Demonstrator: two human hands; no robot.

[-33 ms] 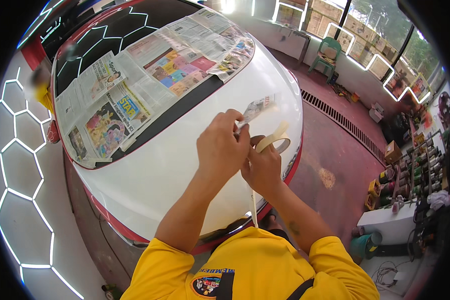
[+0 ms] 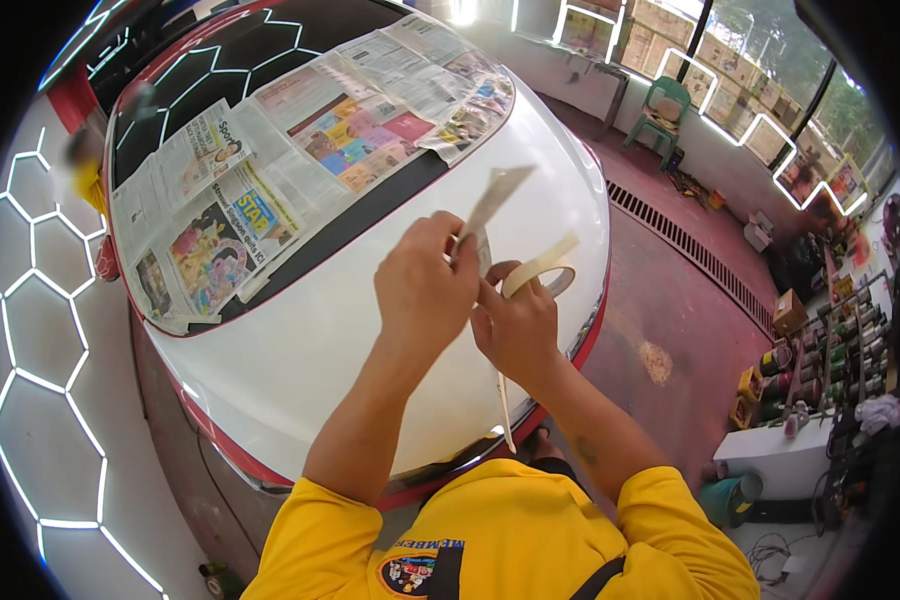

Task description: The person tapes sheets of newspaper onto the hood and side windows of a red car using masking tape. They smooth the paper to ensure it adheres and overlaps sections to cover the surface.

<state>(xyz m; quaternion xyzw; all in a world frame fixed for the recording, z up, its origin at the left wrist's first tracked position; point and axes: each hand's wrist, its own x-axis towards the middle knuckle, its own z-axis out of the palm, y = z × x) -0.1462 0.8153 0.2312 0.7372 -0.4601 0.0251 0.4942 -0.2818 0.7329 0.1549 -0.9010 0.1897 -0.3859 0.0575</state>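
Note:
Above the white rear panel of a car (image 2: 370, 370), my hands are close together. My left hand (image 2: 422, 285) pinches a narrow strip of newspaper (image 2: 498, 198), whose upper end sticks up past the fingers. In my right hand (image 2: 518, 325) is a roll of cream masking tape (image 2: 562, 268), with a loose end jutting up and right. A thin pale strip (image 2: 504, 400) hangs below the right hand toward my yellow shirt. Newspaper sheets (image 2: 220, 190) cover much of the car's dark rear window.
A person in yellow (image 2: 90, 185) stands beyond the car's left side. A green chair (image 2: 660, 115) is by the far wall, near a floor drain grate (image 2: 690, 250). Shelves of cans (image 2: 840, 340) line the right, with a teal bucket (image 2: 730, 497) below.
The newspaper strip in my left hand has swung from leaning right to standing more upright. Both hands have shifted slightly left, still holding the strip and the tape roll.

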